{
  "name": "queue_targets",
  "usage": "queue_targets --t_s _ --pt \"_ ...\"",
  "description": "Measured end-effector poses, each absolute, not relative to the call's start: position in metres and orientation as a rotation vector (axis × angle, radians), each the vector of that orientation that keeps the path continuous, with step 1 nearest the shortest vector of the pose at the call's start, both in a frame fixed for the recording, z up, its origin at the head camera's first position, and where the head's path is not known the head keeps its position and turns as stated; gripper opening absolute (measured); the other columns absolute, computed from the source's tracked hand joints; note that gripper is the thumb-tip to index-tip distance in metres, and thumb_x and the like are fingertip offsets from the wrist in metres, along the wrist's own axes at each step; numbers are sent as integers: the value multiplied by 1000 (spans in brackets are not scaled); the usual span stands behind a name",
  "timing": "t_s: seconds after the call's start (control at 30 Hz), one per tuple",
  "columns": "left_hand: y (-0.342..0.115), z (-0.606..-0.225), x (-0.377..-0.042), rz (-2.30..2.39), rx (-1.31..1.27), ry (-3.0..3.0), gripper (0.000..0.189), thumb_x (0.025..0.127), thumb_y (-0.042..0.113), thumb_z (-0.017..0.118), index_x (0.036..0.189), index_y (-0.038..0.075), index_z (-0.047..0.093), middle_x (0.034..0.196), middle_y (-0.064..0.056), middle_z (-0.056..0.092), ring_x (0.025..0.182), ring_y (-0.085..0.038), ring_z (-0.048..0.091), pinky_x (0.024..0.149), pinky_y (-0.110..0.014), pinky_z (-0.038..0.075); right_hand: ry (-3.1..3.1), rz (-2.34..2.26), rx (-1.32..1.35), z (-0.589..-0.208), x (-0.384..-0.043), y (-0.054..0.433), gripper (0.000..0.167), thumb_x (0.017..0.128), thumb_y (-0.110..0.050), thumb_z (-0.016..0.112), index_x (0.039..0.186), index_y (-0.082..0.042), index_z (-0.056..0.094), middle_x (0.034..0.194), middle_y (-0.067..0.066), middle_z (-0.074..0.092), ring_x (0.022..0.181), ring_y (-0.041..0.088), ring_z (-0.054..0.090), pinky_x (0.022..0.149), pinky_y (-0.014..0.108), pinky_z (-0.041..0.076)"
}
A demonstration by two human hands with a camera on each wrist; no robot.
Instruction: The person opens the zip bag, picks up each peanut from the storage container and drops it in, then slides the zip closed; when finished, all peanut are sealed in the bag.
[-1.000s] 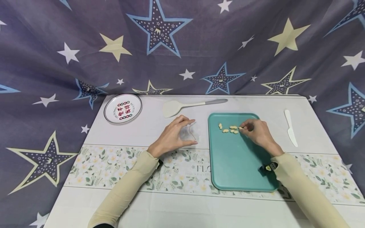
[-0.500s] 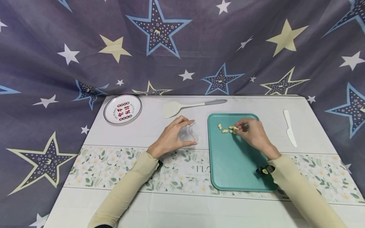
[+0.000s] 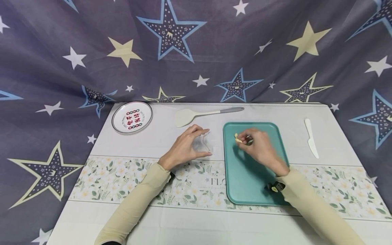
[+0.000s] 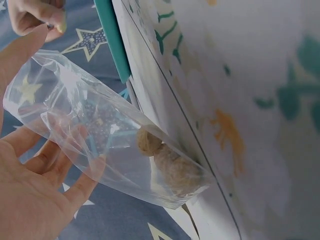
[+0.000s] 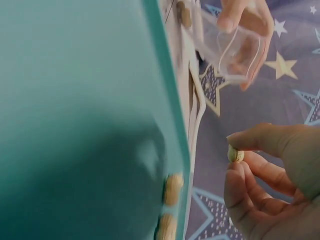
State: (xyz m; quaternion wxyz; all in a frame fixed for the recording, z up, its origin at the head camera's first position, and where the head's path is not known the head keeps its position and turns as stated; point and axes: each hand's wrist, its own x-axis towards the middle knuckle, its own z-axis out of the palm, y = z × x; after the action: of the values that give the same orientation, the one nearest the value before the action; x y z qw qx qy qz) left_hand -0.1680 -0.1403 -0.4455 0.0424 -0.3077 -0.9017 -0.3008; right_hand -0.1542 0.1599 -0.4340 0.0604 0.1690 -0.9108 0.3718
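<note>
My left hand (image 3: 183, 147) grips a clear plastic bag (image 4: 120, 135) left of the green tray (image 3: 257, 183), thumb and fingers spread about its mouth. In the left wrist view several peanuts (image 4: 177, 172) lie at the bag's bottom. Over the tray's far left part is my right hand (image 3: 260, 146). Between its thumb and fingertips it pinches a peanut (image 5: 235, 154), plainest in the right wrist view. Loose peanuts (image 5: 173, 189) lie on the tray beneath; in the head view the right hand hides part of them.
Behind the left hand lies a white spatula (image 3: 186, 117) with a grey-ended handle. A round plate (image 3: 122, 124) with red lettering sits at the back left. Right of the tray is a white knife (image 3: 310, 137). A starry curtain (image 3: 196, 68) hangs behind the table.
The right hand has moved left over the tray, carrying the pinched peanut toward the bag. My left hand and the bag have stayed in place.
</note>
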Motion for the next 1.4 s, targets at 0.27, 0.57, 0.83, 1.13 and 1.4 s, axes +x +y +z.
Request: queue_targets --t_s 0.27,0.57,0.83,1.13,1.4 --pt "-141 -444 -167 -926 -943 -2759 84 78 52 90 147 14 61 129 0 59 113 -17 61 98 -42 57 -2752 1220 574 -429 -150 133 13 87 -7 83 99 -5 77 89 10 74 76 18 70 69 26 62" --pt "-143 -446 -165 -935 -937 -2756 83 77 52 90 146 14 61 126 1 59 116 -17 61 99 -40 57 -2720 1336 635 -424 -149 106 10 92 -11 80 101 -8 77 92 8 74 79 17 70 70 29 62" --pt "-141 -445 -164 -956 -930 -2767 84 77 52 90 147 16 60 128 1 59 118 -17 61 102 -42 56 -2674 1355 675 -423 -151 88 10 92 -15 81 101 -11 78 93 4 76 79 15 71 67 26 60" --pt "-142 -445 -166 -944 -943 -2756 83 78 51 90 147 14 60 128 1 58 117 -16 61 101 -40 56 -2679 1371 708 -426 -151 84 7 93 -15 80 99 -12 79 93 4 76 79 15 71 65 23 59" --pt "-142 -443 -166 -947 -948 -2735 83 78 49 91 146 13 61 127 -1 59 117 -17 62 102 -40 56 -2679 1374 708 -427 -151 83 9 93 -14 80 100 -10 79 94 5 76 79 16 71 66 24 60"
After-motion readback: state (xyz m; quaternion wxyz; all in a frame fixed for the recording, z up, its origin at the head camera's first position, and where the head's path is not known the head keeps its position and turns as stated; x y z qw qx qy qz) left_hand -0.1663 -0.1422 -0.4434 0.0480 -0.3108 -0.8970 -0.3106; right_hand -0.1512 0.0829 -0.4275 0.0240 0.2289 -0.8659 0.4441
